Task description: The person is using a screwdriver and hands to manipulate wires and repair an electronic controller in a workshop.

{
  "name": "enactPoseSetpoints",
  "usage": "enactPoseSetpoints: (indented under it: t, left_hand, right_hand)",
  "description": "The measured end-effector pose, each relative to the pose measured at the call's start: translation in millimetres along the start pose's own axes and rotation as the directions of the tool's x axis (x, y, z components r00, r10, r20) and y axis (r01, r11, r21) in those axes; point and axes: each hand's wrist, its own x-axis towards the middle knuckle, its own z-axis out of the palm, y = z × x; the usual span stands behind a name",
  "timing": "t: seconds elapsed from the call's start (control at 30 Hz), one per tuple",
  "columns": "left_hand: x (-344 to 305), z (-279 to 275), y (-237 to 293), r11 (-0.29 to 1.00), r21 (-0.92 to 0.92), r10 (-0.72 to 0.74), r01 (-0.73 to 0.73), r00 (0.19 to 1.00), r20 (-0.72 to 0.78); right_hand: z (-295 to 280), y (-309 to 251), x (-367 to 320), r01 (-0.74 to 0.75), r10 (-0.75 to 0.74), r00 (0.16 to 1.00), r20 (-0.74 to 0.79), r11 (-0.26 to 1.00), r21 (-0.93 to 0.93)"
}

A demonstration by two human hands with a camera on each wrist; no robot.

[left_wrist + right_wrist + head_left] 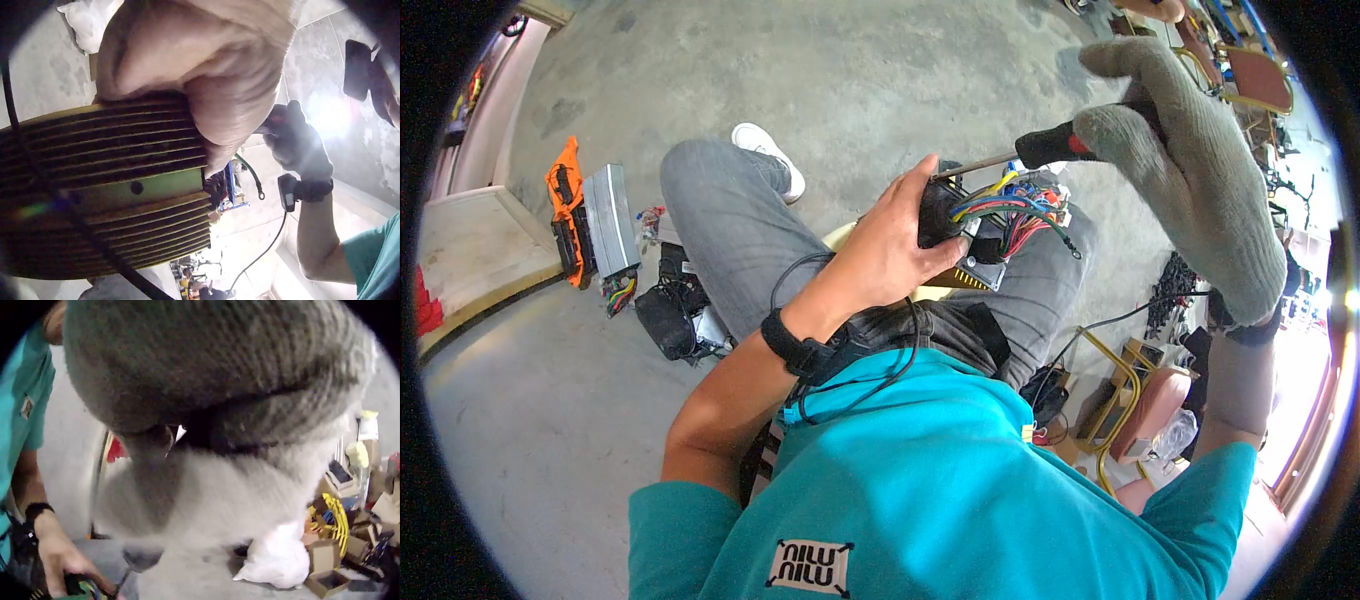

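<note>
A finned metal box [144, 187] with a bundle of coloured wires [1025, 205] at one end rests over the lap. My bare left hand [890, 245] grips it, thumb on the near side and fingers toward the far side. My right hand [1190, 170], in a grey knitted glove, holds a screwdriver by its black and red handle [1048, 147]. The screwdriver's shaft slants down to the box beside my left fingertips; its tip is hidden. In the right wrist view, the glove [219, 425] covers most of the picture.
On the floor at the left lie an orange frame [565, 205], a silver finned box [610, 220] and a black bag [665, 315]. At the right are a chair with a yellow frame [1120, 420] and cardboard boxes [325, 562]. A white bag [275, 559] lies beside the boxes.
</note>
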Motion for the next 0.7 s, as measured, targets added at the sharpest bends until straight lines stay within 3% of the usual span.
enactPoseSetpoints:
  t: [0.07, 0.17, 0.2, 0.23, 0.27, 0.4, 0.5, 0.53, 0.6, 0.7]
  left_hand:
    - [0, -1, 1, 1.0, -0.017, -0.025, 0.025, 0.999, 0.022]
    - [0, 1, 4, 1.0, -0.022, -0.002, 0.003, 1.0, 0.015]
    - [0, 2, 5, 1.0, -0.022, -0.002, 0.002, 1.0, 0.015]
    - [0, 2, 5, 1.0, -0.01, 0.004, -0.004, 1.0, 0.016]
    - [0, 2, 5, 1.0, 0.001, 0.01, -0.01, 1.0, 0.016]
    - [-1, 0, 2, 1.0, -0.019, -0.001, 0.001, 1.0, 0.015]
    - [-1, 1, 1, 1.0, -0.001, -0.014, 0.014, 1.0, 0.02]
    - [-2, 3, -1, 1.0, 0.004, 0.016, -0.016, 1.0, 0.007]
    - [-2, 4, -1, 0.999, 0.009, 0.047, -0.047, 0.999, -0.003]
    - [-2, 2, -1, 0.999, -0.026, -0.035, 0.035, 0.999, 0.018]
  right_hand:
    - [3, 0, -2, 0.0, 0.001, 1.0, -0.029, 1.0, 0.023]
    - [5, 3, -6, 0.286, -0.332, 0.929, -0.163, 0.924, -0.252]
    - [4, 0, -5, 0.286, -0.332, 0.929, -0.163, 0.924, -0.252]
    - [1, -5, -5, 0.07, -0.082, 0.99, -0.112, 0.992, -0.11]
    - [-1, -8, -4, -0.166, 0.166, 0.986, -0.024, 0.986, 0.019]
    - [3, -8, -5, -0.046, 0.046, 0.996, -0.082, 0.999, 0.011]
    - [5, 3, -8, 0.212, -0.222, 0.967, -0.127, 0.973, -0.087]
    - [5, 3, -7, 0.212, -0.222, 0.967, -0.126, 0.973, -0.087]
    - [1, -4, -3, -0.067, 0.062, 0.997, -0.048, 0.992, -0.103]
    - [-4, -8, 1, -0.021, 0.019, 0.999, -0.025, 0.996, -0.088]
